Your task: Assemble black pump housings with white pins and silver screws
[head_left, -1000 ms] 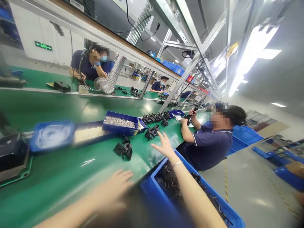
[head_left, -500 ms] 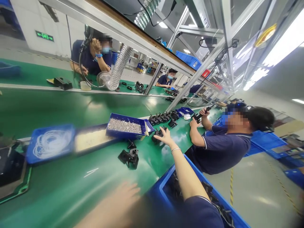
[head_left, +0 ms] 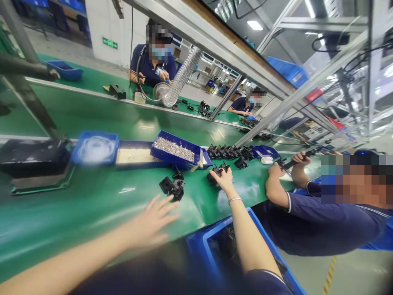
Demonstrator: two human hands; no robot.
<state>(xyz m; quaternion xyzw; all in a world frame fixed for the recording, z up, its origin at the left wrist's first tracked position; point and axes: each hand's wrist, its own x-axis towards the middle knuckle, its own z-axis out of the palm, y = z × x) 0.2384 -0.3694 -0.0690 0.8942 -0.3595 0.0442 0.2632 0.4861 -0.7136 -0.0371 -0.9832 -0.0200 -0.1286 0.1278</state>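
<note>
My right hand [head_left: 225, 179] reaches far across the green bench and closes its fingers round a black plastic part [head_left: 215, 172]. My left hand [head_left: 153, 219] hovers flat over the bench with its fingers spread and holds nothing; it is blurred. Just beyond its fingertips lie two or three loose black parts [head_left: 172, 187]. A blue bin of small metal screws [head_left: 176, 150] stands tilted behind them. A blue crate [head_left: 211, 250] with dark parts inside sits under my right forearm.
A row of black parts [head_left: 229, 151] lines the bench's far side. Blue trays [head_left: 95, 147] hold white tubing and pale pieces. A co-worker's arm [head_left: 276, 188] rests on the bench at the right, the hand on a tool. Two other people sit across the line.
My right hand has gone from reaching in the air to gripping the black part. My left hand has slid forward towards the loose parts. The view has swung to the right.
</note>
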